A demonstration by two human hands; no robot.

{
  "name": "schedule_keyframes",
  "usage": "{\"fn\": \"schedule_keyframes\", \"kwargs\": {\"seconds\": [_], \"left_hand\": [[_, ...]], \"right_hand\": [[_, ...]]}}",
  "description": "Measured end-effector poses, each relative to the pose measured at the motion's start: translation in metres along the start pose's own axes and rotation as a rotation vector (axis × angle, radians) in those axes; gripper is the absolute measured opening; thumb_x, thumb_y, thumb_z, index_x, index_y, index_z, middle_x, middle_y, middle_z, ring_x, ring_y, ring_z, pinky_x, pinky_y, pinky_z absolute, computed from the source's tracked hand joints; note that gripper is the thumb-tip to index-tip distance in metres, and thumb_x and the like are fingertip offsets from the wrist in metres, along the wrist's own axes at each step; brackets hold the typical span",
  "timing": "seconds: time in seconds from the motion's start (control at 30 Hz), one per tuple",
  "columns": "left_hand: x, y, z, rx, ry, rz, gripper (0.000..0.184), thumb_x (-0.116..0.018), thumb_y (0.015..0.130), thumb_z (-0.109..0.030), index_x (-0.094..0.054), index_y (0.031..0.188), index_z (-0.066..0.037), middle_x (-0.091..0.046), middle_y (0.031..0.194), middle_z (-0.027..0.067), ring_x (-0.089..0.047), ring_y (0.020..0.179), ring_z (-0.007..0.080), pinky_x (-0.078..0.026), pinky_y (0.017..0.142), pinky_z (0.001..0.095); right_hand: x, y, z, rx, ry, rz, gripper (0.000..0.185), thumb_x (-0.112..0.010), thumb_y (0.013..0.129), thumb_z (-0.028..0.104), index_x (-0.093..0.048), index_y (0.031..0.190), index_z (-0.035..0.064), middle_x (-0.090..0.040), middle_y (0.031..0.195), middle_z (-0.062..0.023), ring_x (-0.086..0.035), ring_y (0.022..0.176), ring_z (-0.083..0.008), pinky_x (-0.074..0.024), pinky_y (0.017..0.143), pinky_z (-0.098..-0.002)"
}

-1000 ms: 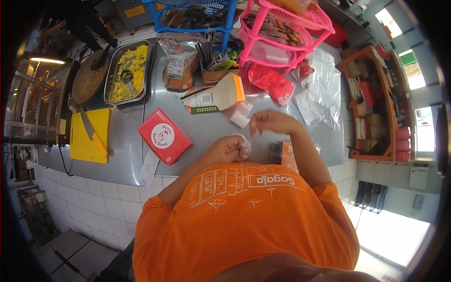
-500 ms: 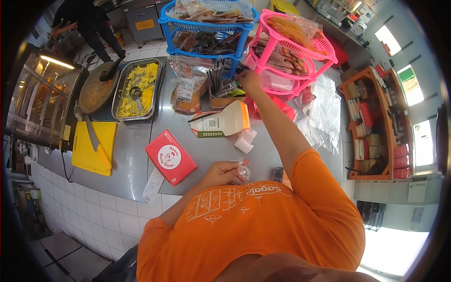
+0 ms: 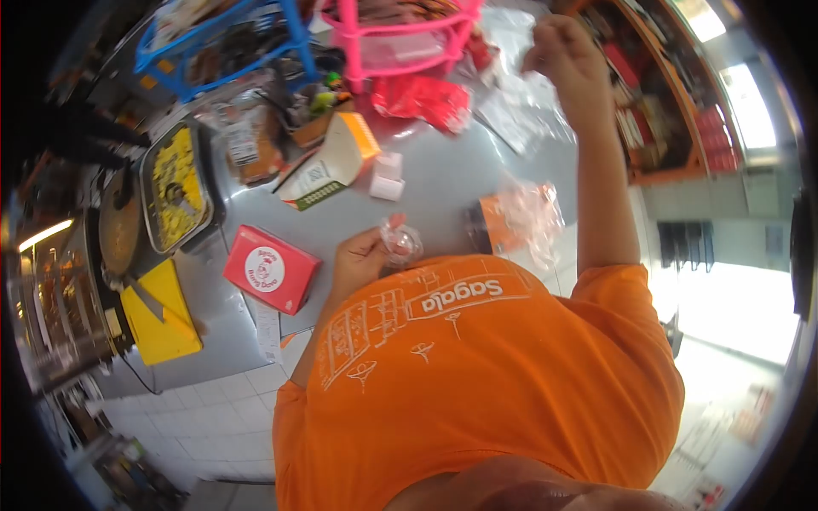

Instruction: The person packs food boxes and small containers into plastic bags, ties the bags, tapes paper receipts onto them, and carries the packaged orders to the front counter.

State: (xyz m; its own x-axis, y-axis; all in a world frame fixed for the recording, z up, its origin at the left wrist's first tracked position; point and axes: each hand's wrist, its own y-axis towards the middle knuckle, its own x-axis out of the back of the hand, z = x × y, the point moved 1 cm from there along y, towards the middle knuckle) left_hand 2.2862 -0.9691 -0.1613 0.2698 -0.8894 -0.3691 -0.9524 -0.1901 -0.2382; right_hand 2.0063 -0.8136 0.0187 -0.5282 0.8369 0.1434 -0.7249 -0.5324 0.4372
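My left hand (image 3: 361, 257) pinches a small clear plastic bag (image 3: 402, 244) close to my shirt, with something reddish showing in it. My right hand (image 3: 573, 64) is raised at the upper right, fingers curled; anything inside them is too blurred to make out. Left of my left hand lies a red box (image 3: 273, 269) with a round white label, on top of a paper slip (image 3: 267, 330). An open food carton (image 3: 328, 166) and a small white paper roll (image 3: 388, 176) are beyond it. Clear plastic (image 3: 530, 213) lies over an orange and black box near the table edge.
Blue (image 3: 223, 60) and pink (image 3: 400, 43) basket racks stand at the back, beside a red bag (image 3: 423, 102). On the left are a tray of yellow food (image 3: 177, 189), a pan and a knife on a yellow board (image 3: 166, 319). A person in dark clothes is at the upper left.
My right hand has left the container between the racks and moved right, up above the clear plastic sheets. The view has turned. My left hand still holds the small bag.
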Motion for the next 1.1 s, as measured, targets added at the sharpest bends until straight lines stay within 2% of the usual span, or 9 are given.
{"fn": "schedule_keyframes", "kwargs": {"seconds": [0.13,0.2,0.33,0.47,0.5,0.83,0.93,1.03,1.1], "left_hand": [[-0.010,0.006,0.007,-0.052,0.004,0.017,0.035,-0.057,0.093,-0.011,-0.055,0.125,0.002,-0.058,0.124,0.0140,-0.062,0.086,0.0121,-0.051,0.080,0.0265],[-0.014,0.011,0.011,-0.090,0.021,0.014,0.034,-0.056,0.093,-0.010,-0.054,0.125,0.004,-0.058,0.125,0.0132,-0.062,0.086,0.0120,-0.052,0.077,0.0254],[-0.029,0.014,0.001,-0.051,0.114,-0.003,0.036,-0.055,0.094,-0.009,-0.051,0.127,0.004,-0.057,0.127,0.0125,-0.063,0.088,0.0126,-0.053,0.076,0.0249],[-0.041,0.014,0.002,-0.073,0.122,0.012,0.036,-0.054,0.095,-0.010,-0.050,0.128,0.004,-0.057,0.126,0.0116,-0.063,0.089,0.0127,-0.053,0.074,0.0252],[-0.043,0.013,0.003,-0.078,0.137,0.008,0.036,-0.054,0.095,-0.010,-0.050,0.128,0.003,-0.057,0.126,0.0115,-0.063,0.089,0.0126,-0.054,0.074,0.0254],[-0.062,-0.002,0.004,-0.100,0.211,-0.060,0.035,-0.053,0.095,-0.012,-0.051,0.128,0.001,-0.058,0.125,0.0100,-0.063,0.089,0.0127,-0.054,0.073,0.0264],[-0.066,-0.008,0.007,-0.091,0.165,-0.093,0.034,-0.053,0.095,-0.012,-0.053,0.127,0.001,-0.059,0.123,0.0085,-0.062,0.089,0.0127,-0.055,0.072,0.0266],[-0.067,-0.013,0.015,-0.127,0.153,-0.134,0.034,-0.053,0.095,-0.012,-0.053,0.126,0.001,-0.059,0.122,0.0076,-0.062,0.089,0.0128,-0.056,0.070,0.0277],[-0.071,-0.016,0.017,-0.131,0.146,-0.158,0.034,-0.053,0.095,-0.012,-0.053,0.126,0.000,-0.059,0.122,0.0073,-0.062,0.089,0.0128,-0.056,0.070,0.0279]], "right_hand": [[0.085,-0.087,0.022,-0.304,-0.480,-0.204,0.018,-0.058,0.092,0.018,-0.058,0.103,0.0043,-0.052,0.080,0.0043,-0.040,0.059,-0.0025,-0.0352,0.055,-0.0186],[0.092,-0.137,0.013,-0.219,-0.278,-0.147,0.018,-0.063,0.087,0.016,-0.060,0.102,0.0059,-0.047,0.076,0.0065,-0.037,0.058,0.0001,-0.0317,0.052,-0.0198],[0.097,-0.223,-0.004,-0.594,-0.515,-0.035,0.023,-0.062,0.083,0.008,-0.059,0.106,0.0055,-0.047,0.080,0.0052,-0.035,0.055,-0.0023,-0.0321,0.051,-0.0215],[0.080,-0.258,-0.008,-0.320,-0.842,-0.057,0.031,-0.060,0.075,0.004,-0.060,0.106,0.0085,-0.052,0.082,-0.0019,-0.053,0.065,-0.0144,-0.0441,0.058,-0.0274],[0.079,-0.261,-0.001,-0.422,-0.812,-0.021,0.034,-0.061,0.073,0.005,-0.060,0.107,0.0101,-0.054,0.088,-0.0053,-0.058,0.081,-0.0205,-0.0485,0.066,-0.0314],[0.069,-0.225,-0.021,-0.026,-1.050,0.557,0.025,-0.071,0.073,0.014,-0.066,0.097,0.0180,-0.052,0.098,-0.0077,-0.054,0.090,-0.0211,-0.0489,0.071,-0.0344],[0.059,-0.206,-0.020,0.075,-0.812,0.402,0.016,-0.071,0.077,0.019,-0.065,0.091,0.0150,-0.054,0.090,-0.0073,-0.057,0.085,-0.0224,-0.0484,0.069,-0.0355],[0.048,-0.182,-0.031,-0.024,-0.637,0.207,0.023,-0.074,0.076,0.025,-0.063,0.087,0.0080,-0.052,0.080,-0.0077,-0.056,0.071,-0.0223,-0.0483,0.066,-0.0352],[0.041,-0.162,-0.025,-0.374,-0.716,0.321,0.032,-0.074,0.075,0.030,-0.063,0.092,0.0061,-0.057,0.082,-0.0103,-0.058,0.074,-0.0252,-0.0485,0.069,-0.0360]]}}
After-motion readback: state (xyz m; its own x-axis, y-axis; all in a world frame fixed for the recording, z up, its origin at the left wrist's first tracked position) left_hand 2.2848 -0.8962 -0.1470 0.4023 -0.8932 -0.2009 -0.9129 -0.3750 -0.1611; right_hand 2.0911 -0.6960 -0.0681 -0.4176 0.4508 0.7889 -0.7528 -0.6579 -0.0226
